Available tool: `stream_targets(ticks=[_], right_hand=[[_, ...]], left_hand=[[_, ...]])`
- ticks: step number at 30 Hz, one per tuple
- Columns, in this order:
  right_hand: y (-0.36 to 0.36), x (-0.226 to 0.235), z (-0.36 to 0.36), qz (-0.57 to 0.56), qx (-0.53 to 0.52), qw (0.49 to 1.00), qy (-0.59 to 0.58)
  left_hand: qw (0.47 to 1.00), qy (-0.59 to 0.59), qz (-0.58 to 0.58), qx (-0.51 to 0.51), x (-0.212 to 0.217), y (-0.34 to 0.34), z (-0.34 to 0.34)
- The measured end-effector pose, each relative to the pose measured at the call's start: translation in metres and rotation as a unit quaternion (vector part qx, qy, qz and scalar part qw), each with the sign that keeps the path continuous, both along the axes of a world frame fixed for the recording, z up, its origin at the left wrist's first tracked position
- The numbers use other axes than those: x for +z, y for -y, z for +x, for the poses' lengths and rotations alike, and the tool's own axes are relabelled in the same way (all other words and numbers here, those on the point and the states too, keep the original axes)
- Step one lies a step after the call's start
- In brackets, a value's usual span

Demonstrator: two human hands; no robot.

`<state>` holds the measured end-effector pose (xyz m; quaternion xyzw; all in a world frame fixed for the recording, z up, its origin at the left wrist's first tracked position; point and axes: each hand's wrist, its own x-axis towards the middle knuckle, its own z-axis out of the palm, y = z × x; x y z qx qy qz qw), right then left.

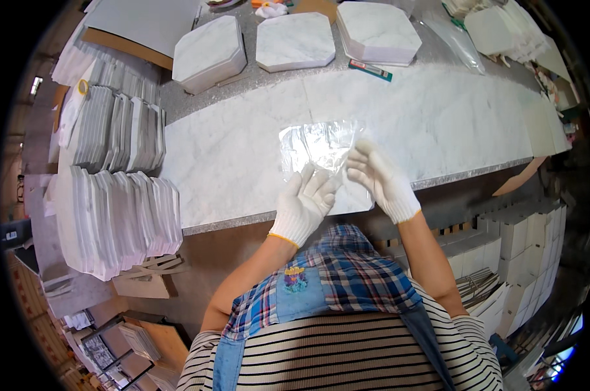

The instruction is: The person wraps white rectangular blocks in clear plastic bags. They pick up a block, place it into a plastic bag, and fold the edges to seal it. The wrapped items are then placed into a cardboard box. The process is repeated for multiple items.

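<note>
A clear plastic bag (314, 146) lies flat on a white marble slab (230, 163) near its front edge. Both my hands wear white knit gloves. My left hand (303, 203) has its fingers spread and rests on the bag's near edge. My right hand (381, 179) pinches the bag's right corner between thumb and fingers. The bag looks empty, and its near part is hidden under my fingers.
Three octagonal marble tiles (295, 40) sit at the back of the bench. Stacks of white tiles on edge (122, 218) stand at the left. A small teal tool (370, 70) lies behind the slab. White boxes (523, 241) are stacked at the lower right.
</note>
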<state>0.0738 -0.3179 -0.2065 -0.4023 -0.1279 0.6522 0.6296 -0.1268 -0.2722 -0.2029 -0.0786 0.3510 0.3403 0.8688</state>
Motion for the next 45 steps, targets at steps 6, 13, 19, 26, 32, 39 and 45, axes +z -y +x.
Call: stream_targets(ticks=[6, 13, 19, 26, 32, 39, 45], right_hand=[[0.009, 0.029, -0.028, 0.265, 0.158, 0.722, 0.619], [-0.022, 0.000, -0.015, 0.298, 0.120, 0.664, 0.675], [-0.044, -0.015, 0.020, 0.098, 0.046, 0.531, 0.840], [-0.053, 0.007, 0.060, 0.062, -0.092, 0.579, 0.808], [-0.025, 0.035, -0.004, 0.426, 0.201, 0.688, 0.552], [-0.047, 0.005, -0.012, 0.296, 0.297, 0.591, 0.690], [-0.075, -0.001, 0.005, 0.260, 0.143, 0.510, 0.807]], left_hand=[[0.998, -0.017, 0.054, 0.038, -0.001, -0.002, 0.009], [0.994, -0.035, 0.074, 0.078, -0.007, -0.018, 0.015], [0.987, -0.064, 0.112, 0.098, -0.006, -0.034, 0.022], [0.963, -0.101, 0.230, 0.101, -0.013, -0.033, 0.030], [0.952, -0.090, 0.273, 0.103, -0.029, -0.057, 0.038], [0.949, -0.116, 0.281, 0.085, -0.021, -0.086, 0.046], [0.932, -0.148, 0.322, 0.072, -0.019, -0.099, 0.040]])
